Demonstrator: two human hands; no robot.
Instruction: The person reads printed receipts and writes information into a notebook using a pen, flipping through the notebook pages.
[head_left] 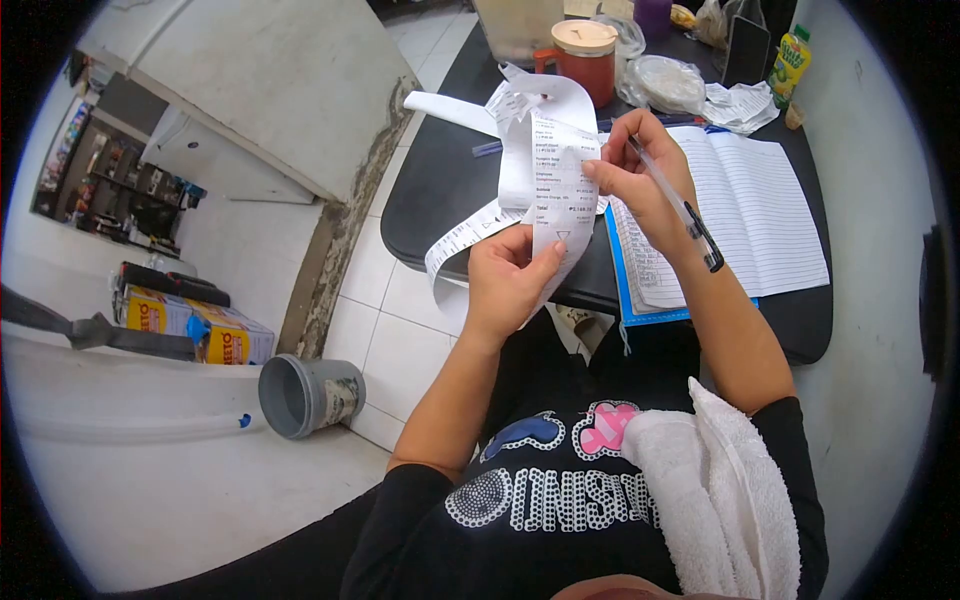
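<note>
A long printed receipt (pixel 562 190) is stretched between my two hands above the front of the black table. My left hand (pixel 510 272) pinches its lower part between thumb and fingers. At the receipt's right edge, my right hand (pixel 645 175) grips the paper with its thumb. A clear-barrelled pen (pixel 672 190) with a black grip also sits in my right hand, pointing down toward the wrist. More of the paper strip (pixel 458 240) curls over the table edge and behind my left hand. Partly under my right forearm lies an open lined notebook (pixel 765 215) with handwriting on its left page.
On the black table (pixel 430 190) stand a red pitcher (pixel 585 70) with a pale lid, a plastic-wrapped bundle (pixel 665 85), crumpled receipts (pixel 740 105) and a yellow-green bottle (pixel 790 65). A grey bucket (pixel 310 395) rests at left. A white towel (pixel 715 490) hangs over my shoulder.
</note>
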